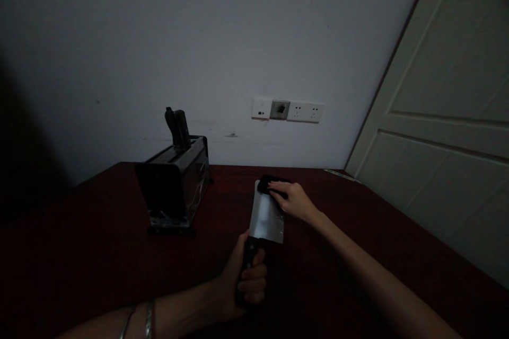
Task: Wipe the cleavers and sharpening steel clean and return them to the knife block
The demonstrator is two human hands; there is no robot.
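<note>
My left hand (pixel 242 280) is wrapped round the black riveted handle of a cleaver (pixel 266 220), whose wide blade points away from me. At the far end of the blade, my right hand (pixel 292 198) presses a dark cloth (pixel 265 183) against the metal, its fingers bent over it. Part of the cloth is hidden behind those fingers, and its exact shape is lost in the dim light. To the left stands a knife block (pixel 194 175) with black sides, and knife handles (pixel 177 126) stick up out of its top.
The dark red-brown table (pixel 230 196) reaches back to a pale wall with sockets (pixel 305 112) and a switch plate. A white panelled door (pixel 445 143) rises along the right edge. A thin strip (pixel 342 175) lies at the table's back right corner.
</note>
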